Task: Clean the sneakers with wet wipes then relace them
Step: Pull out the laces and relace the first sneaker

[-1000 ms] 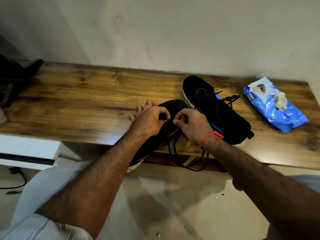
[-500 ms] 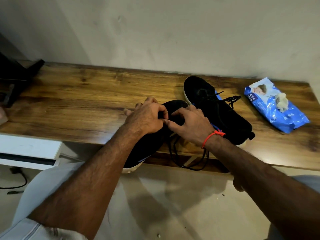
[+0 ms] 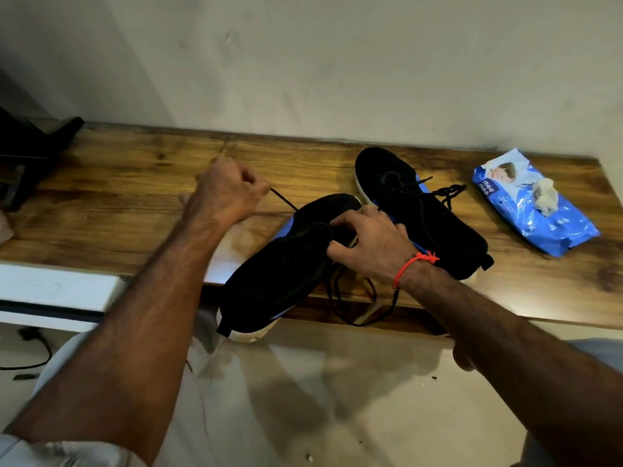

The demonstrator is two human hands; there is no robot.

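Observation:
A black sneaker (image 3: 283, 267) with a white sole lies across the front edge of the wooden table (image 3: 135, 203), its heel hanging off. My left hand (image 3: 229, 193) is up and to the left of it, fist closed on the black lace (image 3: 285, 201), which runs taut from the hand to the shoe. My right hand (image 3: 367, 242) rests on the sneaker's upper, fingers curled and gripping it near the eyelets. The rest of the lace loops down over the table edge. A second black sneaker (image 3: 428, 217), laced, lies just right of it.
A blue pack of wet wipes (image 3: 529, 214) with a crumpled used wipe (image 3: 544, 197) on top lies at the table's right end. A dark object (image 3: 30, 153) stands at the far left. The wall runs close behind. Pale floor lies below.
My left hand has pulled away up and to the left, drawing the lace out taut. My right hand stays on the sneaker, which has turned a little.

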